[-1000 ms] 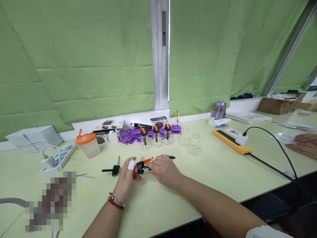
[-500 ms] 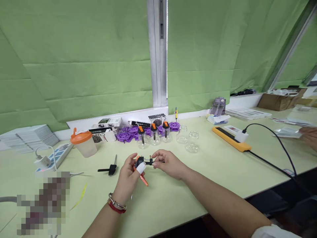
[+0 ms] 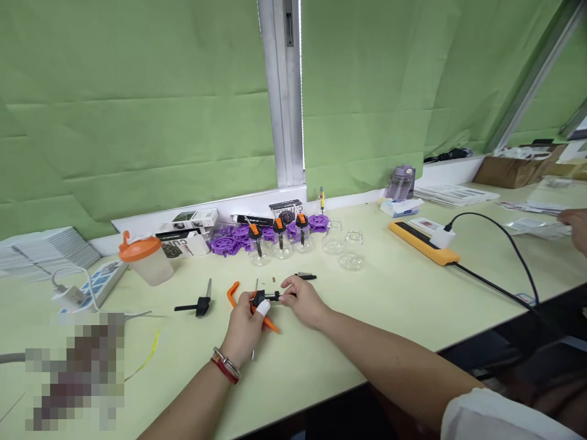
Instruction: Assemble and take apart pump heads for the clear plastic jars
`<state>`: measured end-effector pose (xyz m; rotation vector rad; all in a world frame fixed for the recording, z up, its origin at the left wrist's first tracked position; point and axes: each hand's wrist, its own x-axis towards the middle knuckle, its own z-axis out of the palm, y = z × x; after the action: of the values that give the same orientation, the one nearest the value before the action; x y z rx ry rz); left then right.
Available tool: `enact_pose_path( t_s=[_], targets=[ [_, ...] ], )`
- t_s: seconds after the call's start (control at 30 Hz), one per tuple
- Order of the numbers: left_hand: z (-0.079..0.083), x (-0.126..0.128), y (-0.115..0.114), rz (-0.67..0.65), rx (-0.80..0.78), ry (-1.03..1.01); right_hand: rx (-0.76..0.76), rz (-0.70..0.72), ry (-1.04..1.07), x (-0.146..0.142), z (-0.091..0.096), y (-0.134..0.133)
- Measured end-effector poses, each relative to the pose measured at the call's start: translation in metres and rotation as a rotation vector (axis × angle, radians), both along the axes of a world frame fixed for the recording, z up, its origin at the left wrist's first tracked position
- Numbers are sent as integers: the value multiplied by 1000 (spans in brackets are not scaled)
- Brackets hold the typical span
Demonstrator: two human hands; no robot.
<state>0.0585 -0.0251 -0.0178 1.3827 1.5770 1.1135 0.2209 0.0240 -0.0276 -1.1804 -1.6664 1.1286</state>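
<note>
My left hand (image 3: 245, 330), with a white cot on the thumb, grips a small black and orange part (image 3: 260, 300) just above the table. My right hand (image 3: 303, 300) pinches the black rod end of the same part from the right. An orange hook-shaped piece (image 3: 233, 293) lies on the table just left of my hands. A black T-shaped piece with a metal pin (image 3: 198, 304) lies further left. Behind my hands stand three small glass jars with orange and black stoppers (image 3: 277, 239) and two empty jars (image 3: 349, 250).
Purple plastic gears (image 3: 227, 243) and small boxes (image 3: 186, 229) lie along the windowsill. An orange-lidded cup (image 3: 140, 260) and a power strip (image 3: 94, 287) are at left. A yellow device (image 3: 422, 243) with a black cable sits right. Another person's hand (image 3: 575, 223) shows at far right.
My hands turned the part from lying flat to held between both hands, then lowered it. An orange hook piece now lies on the table to their left.
</note>
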Motion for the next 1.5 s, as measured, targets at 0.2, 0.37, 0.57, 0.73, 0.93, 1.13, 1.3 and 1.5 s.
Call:
enact_pose_path(
  t_s=[0.2,0.37,0.57,0.73,0.93,1.13,1.3,1.5],
  targets=[
    [1,8,1,33,-15,15,1,-2,-8,-1,-1,2],
    [0,11,3,50,-18,-2,-8,7,-2,-4,1,5],
    [-3,10,7,98,-12,-82,14,46,0,-6,-1,8],
    [1,12,4,178,5,-127,19,31,21,-5,-5,9],
    [4,14,1,115,49,-109,-18,66,60,-3,-2,10],
    [6,16,6,65,14,-146,-11,88,25,-5,1,9],
    [2,16,8,101,-13,-153,47,65,-56,-7,-1,10],
    [3,18,9,174,-16,-133,198,9,-172,-11,0,13]
  ],
)
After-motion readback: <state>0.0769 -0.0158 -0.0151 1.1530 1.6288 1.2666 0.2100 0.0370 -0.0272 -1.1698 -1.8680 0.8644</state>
